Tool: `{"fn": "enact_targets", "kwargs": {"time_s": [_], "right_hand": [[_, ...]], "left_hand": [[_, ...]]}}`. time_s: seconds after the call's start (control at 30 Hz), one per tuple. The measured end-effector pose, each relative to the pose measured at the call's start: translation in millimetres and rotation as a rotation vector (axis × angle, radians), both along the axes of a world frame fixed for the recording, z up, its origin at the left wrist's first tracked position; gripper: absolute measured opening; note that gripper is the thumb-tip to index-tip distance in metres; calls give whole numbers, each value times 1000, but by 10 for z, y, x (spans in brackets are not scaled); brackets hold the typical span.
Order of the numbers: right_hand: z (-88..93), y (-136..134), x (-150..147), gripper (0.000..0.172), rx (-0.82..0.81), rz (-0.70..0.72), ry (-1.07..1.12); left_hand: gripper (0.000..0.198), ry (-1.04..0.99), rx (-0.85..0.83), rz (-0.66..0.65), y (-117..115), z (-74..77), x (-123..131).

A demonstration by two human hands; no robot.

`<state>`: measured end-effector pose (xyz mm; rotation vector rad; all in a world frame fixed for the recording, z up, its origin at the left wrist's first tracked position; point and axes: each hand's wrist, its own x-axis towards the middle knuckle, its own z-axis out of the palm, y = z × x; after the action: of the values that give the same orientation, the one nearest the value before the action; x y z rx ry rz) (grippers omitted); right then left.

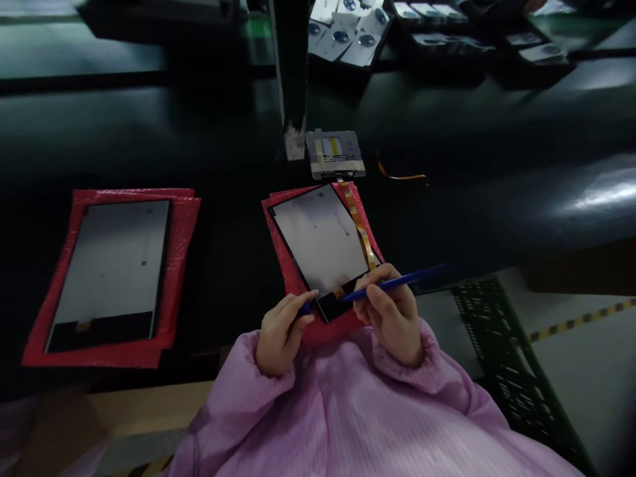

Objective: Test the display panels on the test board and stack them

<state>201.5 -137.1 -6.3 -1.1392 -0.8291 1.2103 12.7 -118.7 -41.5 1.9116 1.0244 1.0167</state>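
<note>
My right hand (390, 311) is closed round a slim blue pen-like stick (412, 277), its tip over the black lower strip of a display panel (318, 232). At the panel's lower left corner is my left hand (283, 334), pinching a small blue piece (307, 308), partly hidden by the fingers. The panel lies tilted, pale back up, on red bubble-wrap bags (288, 268). An orange flex cable (358, 222) runs along its right side up to a small grey module (335, 154) with tape and a circuit board.
To the left, a second display panel (116, 258) rests on more red bags (173, 291). A dark post (291, 79) stands behind the module. A loose orange flex strip (405, 177) lies at the right. Black trays (368, 69) with white cards line the back.
</note>
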Motion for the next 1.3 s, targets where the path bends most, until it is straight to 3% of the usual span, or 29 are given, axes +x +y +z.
{"fn": "enact_targets", "kwargs": {"time_s": [0.17, 0.3, 0.4, 0.6, 0.73, 0.83, 0.9, 1.03, 1.17, 1.3], "right_hand": [[71, -31, -177, 16, 26, 128, 55], [44, -39, -212, 10, 46, 223, -123], [27, -71, -207, 8, 149, 270, -264], [-30, -157, -240, 11, 376, 311, -251], [-54, -126, -223, 17, 411, 372, -281], [-5, -83, -156, 19, 397, 387, -305], [43, -67, -70, 15, 366, 274, -276], [85, -33, 254, 26, 172, -50, -259], [-14, 71, 688, 25, -65, -196, -558], [-227, 231, 1034, 24, -143, -369, -909]], "left_hand": [[39, -29, -11, -54, -70, 97, 24], [43, 3, 5, -57, -96, 159, 16], [47, 60, -26, -100, -120, 251, -20], [49, 69, -158, -208, -183, 498, -64], [49, 25, -256, -152, -255, 590, 29], [55, 0, -293, -108, -244, 564, 82], [58, -18, -274, 9, -168, 474, 81], [47, 181, -258, 441, 82, 161, 53], [43, 346, -243, 424, 265, -55, 54], [26, 362, -155, 412, 336, -34, 40]]}}
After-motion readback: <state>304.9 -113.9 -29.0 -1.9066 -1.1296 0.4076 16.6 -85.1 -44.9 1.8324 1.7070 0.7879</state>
